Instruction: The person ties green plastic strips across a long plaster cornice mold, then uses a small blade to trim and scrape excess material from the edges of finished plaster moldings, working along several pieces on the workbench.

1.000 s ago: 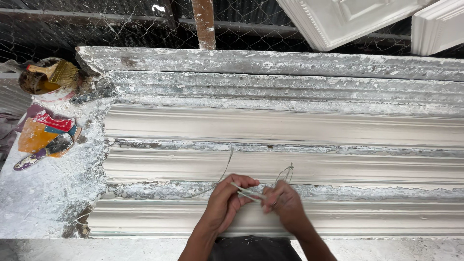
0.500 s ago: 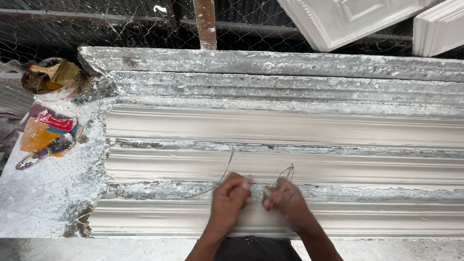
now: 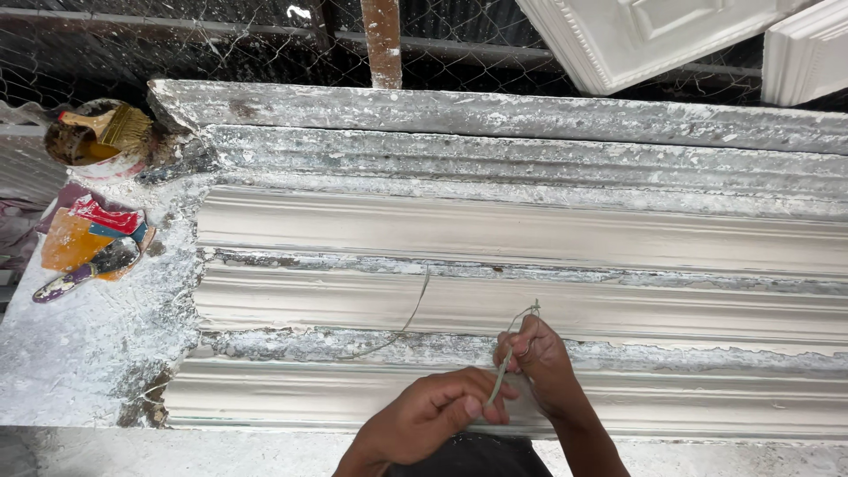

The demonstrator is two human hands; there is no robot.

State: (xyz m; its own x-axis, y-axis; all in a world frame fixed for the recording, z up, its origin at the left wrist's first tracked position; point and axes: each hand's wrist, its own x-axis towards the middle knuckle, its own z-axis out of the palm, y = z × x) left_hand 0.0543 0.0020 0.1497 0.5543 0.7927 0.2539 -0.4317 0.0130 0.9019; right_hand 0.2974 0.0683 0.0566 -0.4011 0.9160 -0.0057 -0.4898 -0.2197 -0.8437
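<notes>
Near the bottom edge of the head view, both hands work over a long white plaster moulding (image 3: 530, 230) that lies flat and fills most of the frame, its ridges and grooves running from left to right. The left hand (image 3: 433, 415) is curled, its thumb and fingers pressed together on the lower end of a thin pale cord (image 3: 508, 353). The right hand (image 3: 543, 367) sits just beside it, a little higher, with its fingers pinched around the same cord, which forms a small loop above the fingertips. Between the two hands the cord runs as a short slanted stretch. From the left hand a loose tail of cord trails away to the left, lies across the rough chipped band of the moulding, then curves upward over the next smooth strip. Left of the moulding is a work surface (image 3: 71, 362) crusted with white plaster. On it, near the top left corner, stands a round bowl (image 3: 84, 146) with a brush (image 3: 115, 124) lying in it, its bristles stained yellow-brown. Below the bowl lies a crumpled orange and red packet (image 3: 88, 234), with a dark-handled tool (image 3: 88, 269) resting against it. Behind the moulding runs wire mesh fencing (image 3: 177, 53), with a rusty post (image 3: 382, 40) in front. White decorative plaster panels (image 3: 636, 35) lean at the top right.
</notes>
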